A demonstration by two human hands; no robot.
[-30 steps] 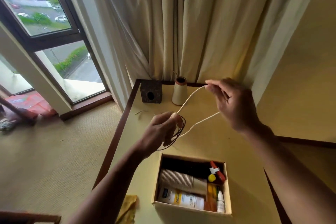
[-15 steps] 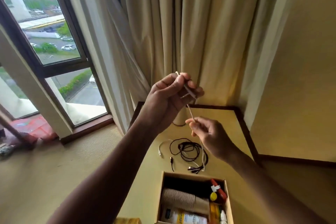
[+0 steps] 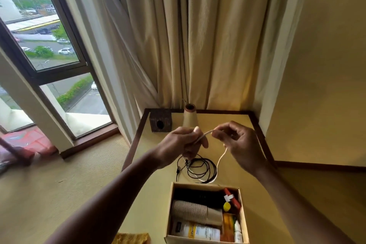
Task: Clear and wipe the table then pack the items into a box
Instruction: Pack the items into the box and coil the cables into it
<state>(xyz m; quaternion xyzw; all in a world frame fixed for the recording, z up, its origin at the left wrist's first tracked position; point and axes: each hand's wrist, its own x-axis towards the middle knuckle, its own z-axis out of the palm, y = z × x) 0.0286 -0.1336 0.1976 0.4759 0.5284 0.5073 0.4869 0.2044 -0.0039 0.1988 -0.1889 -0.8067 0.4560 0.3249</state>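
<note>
Dark cube (image 3: pixel 160 123) at tabletop's (image 3: pixel 233 119) back-left corner; left grip (image 3: pixel 182 142) curled, pinching white cord (image 3: pixel 220 159) above tabletop; thread cone (image 3: pixel 190 119) behind it; black cable coil (image 3: pixel 200 168) lies on tabletop, just beyond open box (image 3: pixel 169 210) w/ cups, bottles; right grip (image 3: pixel 237 142) pinches same cord, rest dangling onto coil.

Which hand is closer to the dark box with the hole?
Left. The left hand is just in front of the dark box; the right hand, also pinching the white cable, is farther right.
</note>
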